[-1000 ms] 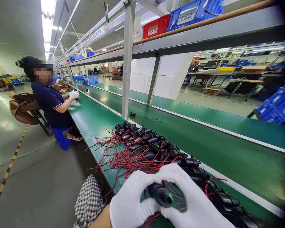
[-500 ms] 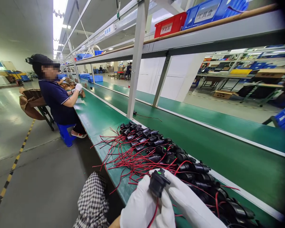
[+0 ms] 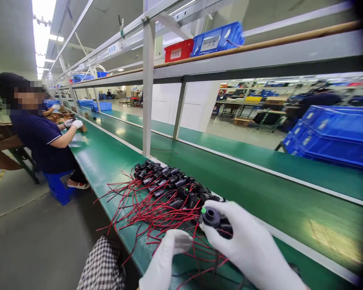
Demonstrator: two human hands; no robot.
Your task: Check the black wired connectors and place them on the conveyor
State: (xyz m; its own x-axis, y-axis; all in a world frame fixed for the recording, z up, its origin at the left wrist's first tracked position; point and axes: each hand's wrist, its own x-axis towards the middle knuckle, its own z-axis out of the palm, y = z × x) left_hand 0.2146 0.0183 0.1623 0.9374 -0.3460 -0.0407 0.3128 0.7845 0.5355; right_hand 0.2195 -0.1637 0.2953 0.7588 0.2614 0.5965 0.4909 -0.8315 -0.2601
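My right hand [image 3: 238, 233], in a white glove, grips a black cylindrical part [image 3: 211, 217] with a round nozzle and a green dot between thumb and fingers. It is at the near end of the rows of similar black parts [image 3: 161, 181], whose red and black wires [image 3: 151, 213] spread toward the bench's near edge. My left hand [image 3: 169, 251], also gloved, hovers over the wire ends with its fingers bent to the right and nothing visible in it. My right hand hides some of the parts.
The green bench [image 3: 109, 161] runs away to the left, beside a green conveyor [image 3: 230, 181]. A white post [image 3: 148, 88] rises between them. The shelf above holds a red bin [image 3: 178, 51] and a blue bin [image 3: 218, 39]. A seated co-worker [image 3: 42, 129] handles something further along.
My hands have parted. The black part has gone from between both hands to my right hand, over the rows. My left hand has let go, and the view has swung right.
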